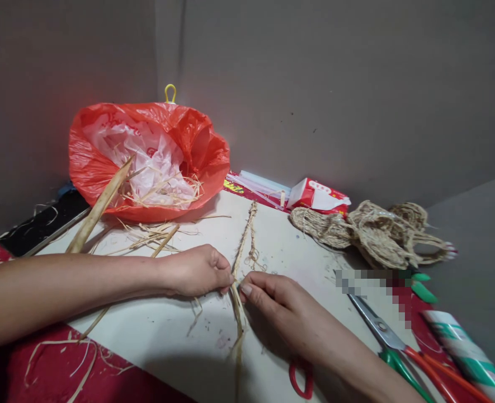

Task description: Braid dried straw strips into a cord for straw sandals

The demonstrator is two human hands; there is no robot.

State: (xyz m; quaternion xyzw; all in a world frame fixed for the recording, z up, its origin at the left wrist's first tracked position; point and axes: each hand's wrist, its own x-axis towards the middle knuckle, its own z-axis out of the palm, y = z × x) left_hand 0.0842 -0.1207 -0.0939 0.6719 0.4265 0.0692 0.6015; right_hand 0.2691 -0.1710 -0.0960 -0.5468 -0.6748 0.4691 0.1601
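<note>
A thin braided straw cord (242, 246) lies on the white board and runs toward me, its far end looped back with a knotted tail. My left hand (205, 271) pinches the cord at the lower end of its braided part, thumb against forefinger. Close by on the right, my right hand (272, 296) is closed too, thumb and forefinger pinched on a thin straw strand beside the cord; its tip is mostly hidden by the fingers. Loose flat straw strands (237, 316) hang from the braid toward the near edge, between my hands.
A red plastic bag (146, 207) with straw scraps stands at the back left, a long dry stalk (100, 204) leaning on it. Twine bundles (373, 229) and a red-white packet (316, 196) lie back right. Scissors (381, 327) and a green-white roll (467, 352) are at right.
</note>
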